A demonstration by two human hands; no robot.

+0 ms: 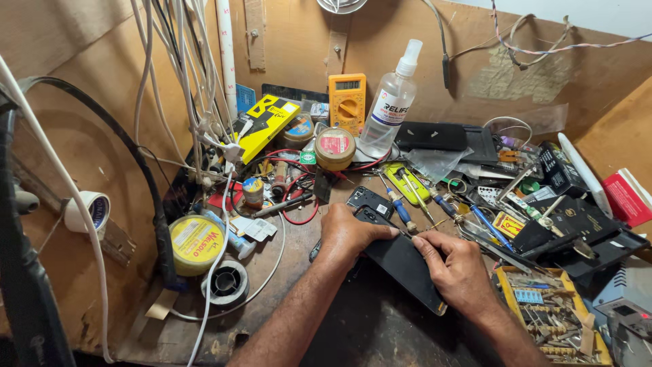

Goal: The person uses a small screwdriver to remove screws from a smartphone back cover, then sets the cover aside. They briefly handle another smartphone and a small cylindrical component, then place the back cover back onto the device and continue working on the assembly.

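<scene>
Pinching black phone between left hand, right hand

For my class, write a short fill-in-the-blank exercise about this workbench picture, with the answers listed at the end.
1. Both hands, the left hand and the right hand, rest on a flat black ____.
2. The multimeter leaning against the back wall is ____ in colour.
3. The clear spray bottle stands just to the ____ of the multimeter.
4. The screwdrivers lying behind the hands have ____ handles.

Missing words: phone; orange; right; blue
</scene>
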